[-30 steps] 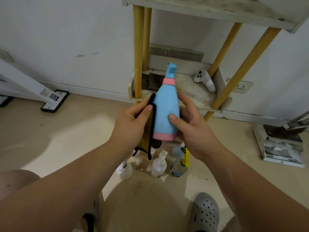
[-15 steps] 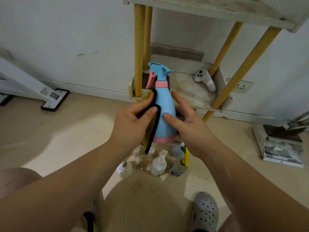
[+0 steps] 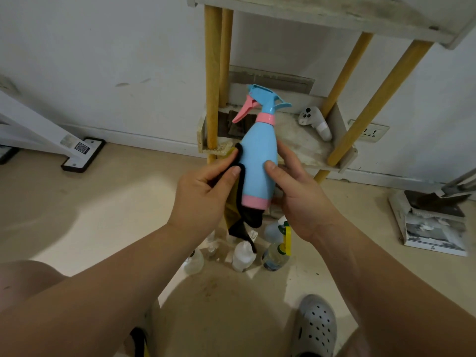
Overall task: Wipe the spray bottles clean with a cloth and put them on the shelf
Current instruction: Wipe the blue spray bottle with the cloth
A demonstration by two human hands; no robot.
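Observation:
A light blue spray bottle (image 3: 260, 163) with a pink trigger, collar and base stands upright in mid-air in front of the shelf. My right hand (image 3: 296, 191) grips its right side, thumb on the front. My left hand (image 3: 206, 194) presses a yellow cloth with black edging (image 3: 238, 202) against the bottle's left side; the cloth hangs down below the bottle. Several small clear and white spray bottles (image 3: 243, 256) stand on the floor beneath my hands. The lower shelf board (image 3: 301, 148) lies just behind the blue bottle.
The shelf has yellow wooden posts (image 3: 212, 81) and a worn white upper board (image 3: 322, 14). A white controller (image 3: 315, 122) lies on the lower board. A white stand foot (image 3: 82, 154) is at the left, magazines (image 3: 435, 228) at the right, my grey clog (image 3: 315, 325) below.
The blue bottle has turned about its axis, so the pink trigger now points left. It has shifted slightly right. The cloth has slid along its left side.

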